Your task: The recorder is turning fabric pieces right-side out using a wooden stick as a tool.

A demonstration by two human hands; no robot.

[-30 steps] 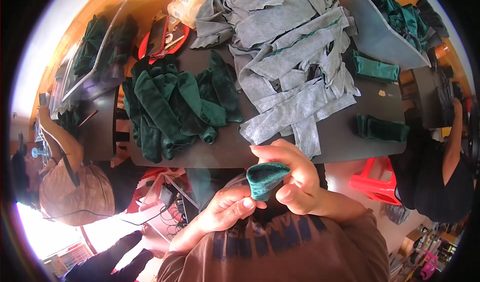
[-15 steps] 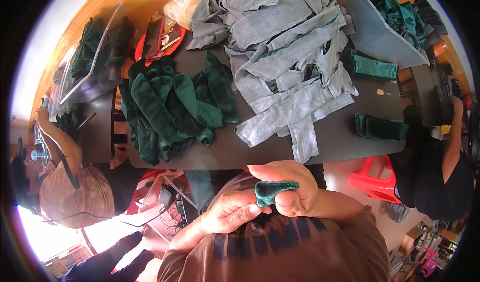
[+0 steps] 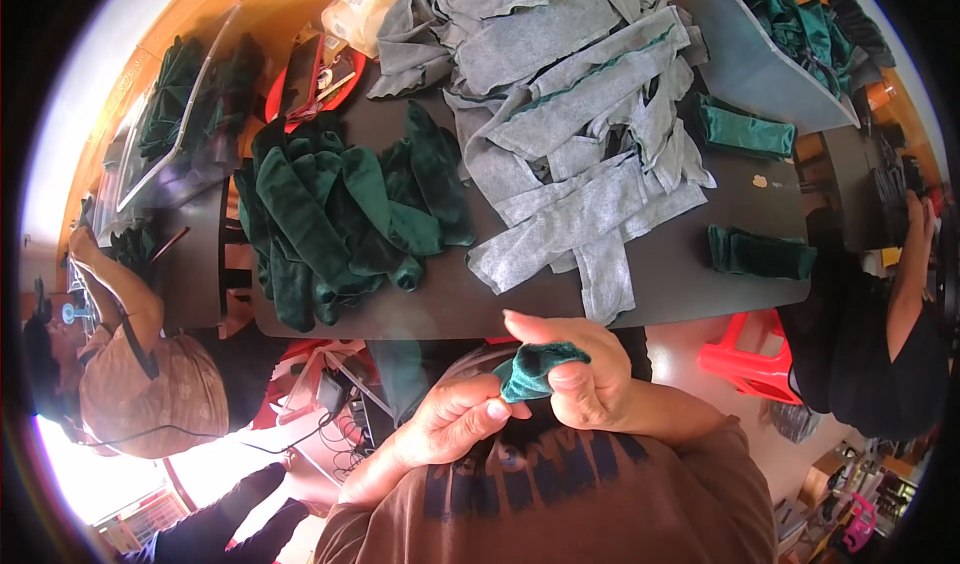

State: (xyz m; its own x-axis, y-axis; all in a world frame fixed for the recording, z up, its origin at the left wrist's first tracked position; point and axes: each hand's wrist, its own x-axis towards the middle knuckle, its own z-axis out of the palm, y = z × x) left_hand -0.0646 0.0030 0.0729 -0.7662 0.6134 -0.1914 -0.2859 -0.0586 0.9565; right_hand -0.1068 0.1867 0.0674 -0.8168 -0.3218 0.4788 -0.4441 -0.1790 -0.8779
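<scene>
A short green velvet piece [image 3: 540,370] is held between both hands, just off the table's near edge and in front of my shirt. My left hand [image 3: 462,419] pinches its lower left end between thumb and fingers. My right hand [image 3: 588,369] grips the other end, thumb bent over the velvet. How much of the piece lies inside the right palm is hidden. Ahead on the dark table lie a pile of green velvet tubes [image 3: 330,214] at the left and a big heap of grey fabric strips [image 3: 580,114] in the middle, some with green edges.
Two folded green velvet bundles, a lighter one [image 3: 748,127] and a darker one [image 3: 762,253], lie on the table's [image 3: 670,289] right side. A red tray [image 3: 345,89] and a plastic bag [image 3: 355,9] stand at the back left. A red stool [image 3: 755,359] is right. People work at both sides.
The velvet piece has tilted, its right end rising and its opening bunching up. My right hand has turned slightly, with its thumb further over the fabric. My left hand has shifted a little left.
</scene>
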